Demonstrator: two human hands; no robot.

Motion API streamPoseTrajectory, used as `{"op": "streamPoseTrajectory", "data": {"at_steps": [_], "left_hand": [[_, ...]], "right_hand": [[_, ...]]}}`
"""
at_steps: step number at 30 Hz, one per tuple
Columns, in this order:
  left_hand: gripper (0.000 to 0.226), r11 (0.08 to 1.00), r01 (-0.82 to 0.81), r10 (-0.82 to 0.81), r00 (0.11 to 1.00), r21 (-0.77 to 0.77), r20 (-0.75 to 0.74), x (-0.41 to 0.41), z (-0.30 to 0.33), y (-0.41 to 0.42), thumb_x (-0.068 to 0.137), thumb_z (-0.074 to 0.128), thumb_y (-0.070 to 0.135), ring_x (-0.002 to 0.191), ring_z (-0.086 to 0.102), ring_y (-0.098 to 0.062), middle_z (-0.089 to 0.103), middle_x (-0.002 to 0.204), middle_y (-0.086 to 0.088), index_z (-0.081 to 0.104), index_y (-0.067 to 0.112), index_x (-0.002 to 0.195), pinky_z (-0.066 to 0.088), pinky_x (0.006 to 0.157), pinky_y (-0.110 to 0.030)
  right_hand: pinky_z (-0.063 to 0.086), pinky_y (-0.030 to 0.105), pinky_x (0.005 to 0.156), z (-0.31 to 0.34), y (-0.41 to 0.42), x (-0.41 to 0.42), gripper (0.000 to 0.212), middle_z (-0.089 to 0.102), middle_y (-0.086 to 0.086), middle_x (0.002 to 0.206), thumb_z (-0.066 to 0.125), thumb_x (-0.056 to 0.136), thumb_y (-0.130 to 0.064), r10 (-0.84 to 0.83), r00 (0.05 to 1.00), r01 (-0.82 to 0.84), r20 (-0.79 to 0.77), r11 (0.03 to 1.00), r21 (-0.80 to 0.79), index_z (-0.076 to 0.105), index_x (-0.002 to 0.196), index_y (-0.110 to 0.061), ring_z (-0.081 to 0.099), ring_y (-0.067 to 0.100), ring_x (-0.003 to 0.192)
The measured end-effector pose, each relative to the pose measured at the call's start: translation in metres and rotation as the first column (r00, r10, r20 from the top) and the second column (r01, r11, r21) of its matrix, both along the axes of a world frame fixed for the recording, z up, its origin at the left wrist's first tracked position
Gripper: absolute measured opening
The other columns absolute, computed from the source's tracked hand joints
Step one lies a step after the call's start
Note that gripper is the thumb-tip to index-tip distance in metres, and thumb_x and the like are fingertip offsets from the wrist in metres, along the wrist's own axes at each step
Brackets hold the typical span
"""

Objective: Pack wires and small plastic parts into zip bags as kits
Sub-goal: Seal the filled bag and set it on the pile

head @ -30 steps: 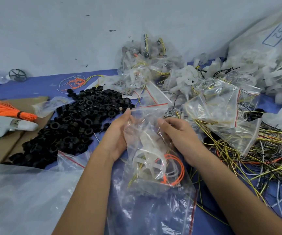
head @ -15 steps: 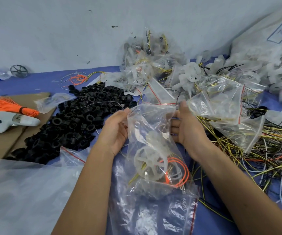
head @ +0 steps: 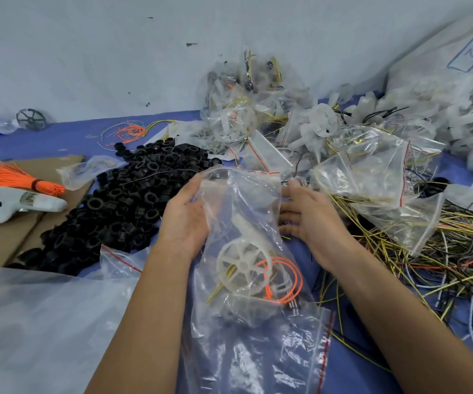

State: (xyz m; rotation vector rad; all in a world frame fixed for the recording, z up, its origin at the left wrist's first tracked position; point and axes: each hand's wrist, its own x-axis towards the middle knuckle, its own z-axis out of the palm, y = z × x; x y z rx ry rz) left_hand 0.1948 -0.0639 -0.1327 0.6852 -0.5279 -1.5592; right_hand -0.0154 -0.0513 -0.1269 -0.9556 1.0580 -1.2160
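A: Nearest to the person lies a flat stack of empty zip bags (head: 258, 362), and above it the person holds one filled zip bag (head: 243, 223). Inside it sit a white spoked wheel (head: 242, 270) and an orange wire loop (head: 286, 280), low in the bag.

B: How do the hands hold it?

A: The left hand (head: 185, 220) lies along the left side of the bag with fingers nearly straight, touching the film. The right hand (head: 306, 214) is at the right side near the mouth, fingers loosely curled; whether it pinches the film, one cannot tell. The red strip at the top looks not yet pressed together.

B: Then what can go wrong?

A: If the bag tips while the mouth is open, the wheel can slide out. Also a yellow wire end pokes near the bottom left of the bag; it may pierce the thin film if squeezed.

B: And the room around?

A: Little room. Just left is the pile of black rings (head: 121, 200), touching the left hand's side. Right is the tangle of loose wires (head: 428, 265), which can catch the fingers or the bag. Farther, finished kits (head: 243, 115) are heaped against the wall (head: 115, 52). Free blue table (head: 73, 137) shows only at the far left.
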Motion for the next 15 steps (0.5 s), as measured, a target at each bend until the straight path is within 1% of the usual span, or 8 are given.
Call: {"op": "streamPoseTrajectory", "data": {"at_steps": [2,4,5,8,11,13,14,15], "left_hand": [[0.049,0.989,0.136,-0.14,0.988,0.061,0.063,-0.007,0.003,0.004,0.092,0.062,0.033,0.134,0.054,-0.039,0.061,0.137,-0.024,0.069,-0.002,0.124,0.038,0.118,-0.052],[0.07,0.966,0.238,-0.248,0.963,0.097,0.102,-0.013,0.004,0.01,0.089,0.063,0.041,0.133,0.054,-0.041,0.056,0.142,-0.029,0.056,-0.006,0.14,0.046,0.11,-0.051],[0.075,0.961,0.257,-0.268,0.956,0.099,0.117,-0.014,0.004,0.011,0.088,0.065,0.043,0.132,0.055,-0.042,0.053,0.144,-0.03,0.051,-0.005,0.144,0.049,0.106,-0.051],[0.074,0.947,0.311,-0.32,0.936,0.087,0.144,-0.013,0.002,0.013,0.084,0.071,0.044,0.127,0.06,-0.043,0.06,0.137,-0.029,0.056,-0.001,0.141,0.052,0.103,-0.052],[0.059,0.928,0.359,-0.372,0.909,0.102,0.187,-0.011,-0.001,0.015,0.088,0.066,0.038,0.12,0.065,-0.041,0.065,0.13,-0.027,0.063,0.0,0.134,0.052,0.1,-0.05],[0.044,0.925,0.367,-0.381,0.899,0.1,0.215,-0.011,0.0,0.017,0.075,0.08,0.032,0.099,0.075,-0.034,0.075,0.109,-0.02,0.077,0.004,0.11,0.06,0.083,-0.042],[0.047,0.917,0.388,-0.398,0.89,0.088,0.224,-0.01,0.001,0.019,0.065,0.089,0.031,0.092,0.076,-0.032,0.077,0.102,-0.018,0.079,0.005,0.104,0.062,0.077,-0.039],[0.061,0.902,0.426,-0.429,0.874,0.063,0.227,-0.009,0.001,0.02,0.058,0.095,0.031,0.092,0.076,-0.034,0.076,0.103,-0.02,0.077,0.003,0.109,0.062,0.076,-0.04]], "right_hand": [[0.045,0.028,0.052,-0.002,0.002,0.004,0.047,0.071,0.018,0.09,0.058,0.1,-0.042,0.016,0.999,-0.017,-0.045,1.0,-0.018,0.059,0.115,0.003,0.056,0.028,0.071],[0.044,0.029,0.053,-0.003,0.002,0.003,0.04,0.072,0.011,0.079,0.062,0.097,-0.042,-0.017,0.998,0.016,-0.055,0.999,-0.029,0.063,0.104,-0.003,0.055,0.027,0.069],[0.045,0.03,0.053,-0.002,0.002,0.003,0.037,0.071,0.01,0.075,0.064,0.096,-0.042,-0.036,0.998,0.034,-0.045,0.999,-0.029,0.064,0.1,-0.006,0.055,0.027,0.066],[0.043,0.026,0.048,-0.002,0.001,0.0,0.03,0.065,0.01,0.071,0.067,0.095,-0.039,-0.075,0.996,0.073,-0.039,0.995,-0.063,0.067,0.091,-0.009,0.054,0.019,0.056],[0.042,0.024,0.049,-0.005,0.001,0.0,0.028,0.061,0.005,0.064,0.065,0.098,-0.025,-0.134,0.99,0.129,-0.036,0.985,-0.11,0.071,0.072,-0.017,0.05,0.014,0.054],[0.047,0.027,0.056,-0.006,0.001,-0.001,0.027,0.061,0.009,0.068,0.065,0.098,-0.018,-0.158,0.987,0.155,-0.012,0.982,-0.106,0.072,0.072,-0.015,0.052,0.018,0.058],[0.05,0.028,0.06,-0.006,0.0,-0.001,0.025,0.062,0.011,0.069,0.065,0.097,-0.016,-0.155,0.988,0.155,0.004,0.983,-0.099,0.072,0.074,-0.014,0.055,0.019,0.059],[0.052,0.027,0.059,-0.006,0.0,-0.002,0.023,0.064,0.01,0.068,0.066,0.097,-0.015,-0.148,0.989,0.148,0.006,0.984,-0.096,0.073,0.075,-0.014,0.057,0.017,0.057]]}}
